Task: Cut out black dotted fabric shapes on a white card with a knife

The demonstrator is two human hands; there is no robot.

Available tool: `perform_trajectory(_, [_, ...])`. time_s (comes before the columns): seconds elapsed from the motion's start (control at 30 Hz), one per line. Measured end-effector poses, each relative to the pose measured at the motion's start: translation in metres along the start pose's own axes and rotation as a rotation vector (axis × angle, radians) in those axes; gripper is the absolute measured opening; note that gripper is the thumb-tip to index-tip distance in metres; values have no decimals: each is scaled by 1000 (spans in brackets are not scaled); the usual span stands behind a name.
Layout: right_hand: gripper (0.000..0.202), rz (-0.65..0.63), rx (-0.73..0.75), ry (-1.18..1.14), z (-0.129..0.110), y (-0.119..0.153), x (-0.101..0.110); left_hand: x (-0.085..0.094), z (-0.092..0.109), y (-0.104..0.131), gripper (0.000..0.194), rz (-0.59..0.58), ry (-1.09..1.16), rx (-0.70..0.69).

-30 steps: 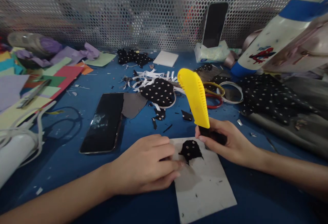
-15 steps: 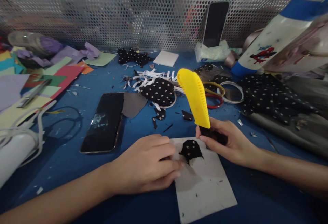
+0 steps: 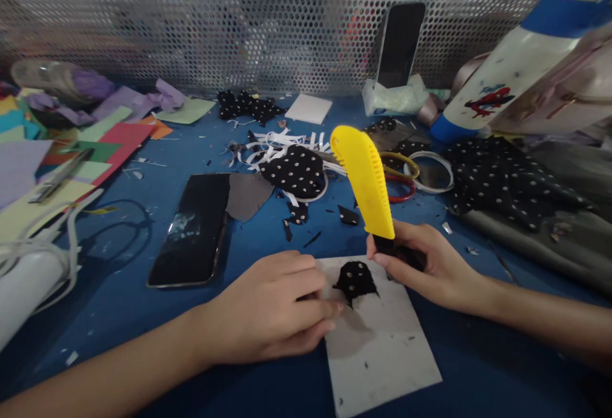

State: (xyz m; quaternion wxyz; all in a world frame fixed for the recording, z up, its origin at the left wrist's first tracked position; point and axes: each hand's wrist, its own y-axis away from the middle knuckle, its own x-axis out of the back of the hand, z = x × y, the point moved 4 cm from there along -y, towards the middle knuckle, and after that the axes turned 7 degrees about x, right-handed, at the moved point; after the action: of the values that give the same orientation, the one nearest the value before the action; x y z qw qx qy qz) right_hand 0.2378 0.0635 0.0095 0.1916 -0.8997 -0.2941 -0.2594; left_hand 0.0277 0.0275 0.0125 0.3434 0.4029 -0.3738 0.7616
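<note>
Since the earlier frame, the right hand [image 3: 433,268] and the yellow tool [image 3: 366,185] have shifted a touch to the right, while the left hand [image 3: 270,306] has stayed in place. The right fingers are closed on the tool's black end, its yellow part rising up beyond them. The left fingers are loosely curled, with tips over the left edge of the white board [image 3: 389,348]; whether they pinch anything, I cannot tell. The dotted black scrap [image 3: 356,280] lies on the board between the hands, just beside the left fingertips and below the tool.
</note>
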Motion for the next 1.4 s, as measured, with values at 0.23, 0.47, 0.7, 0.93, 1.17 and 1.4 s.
perform_trajectory(0.23, [8, 0, -2, -15, -1, 0, 0, 0, 0, -1, 22, 1, 18, 1])
perform_trajectory(0.47, [9, -15, 0, -23, -1, 0, 0, 0, 1, 0, 26, 5, 9, 0])
perform_trajectory(0.7, [9, -25, -28, -35, -1, 0, -1, 2, 0, 0, 23, 11, 1, -4])
perform_trajectory(0.93, [10, -20, -35, -38, -1, -1, 0, 1, 1, -1, 24, 15, -7, 2])
perform_trajectory(1.17, [10, -21, -43, -45, -2, -3, -2, 0, 1, 0, 23, 3, 3, 0])
perform_trajectory(1.4, [10, -24, -49, -46, -1, -2, -2, 2, 2, -2, 24, 7, 9, 0])
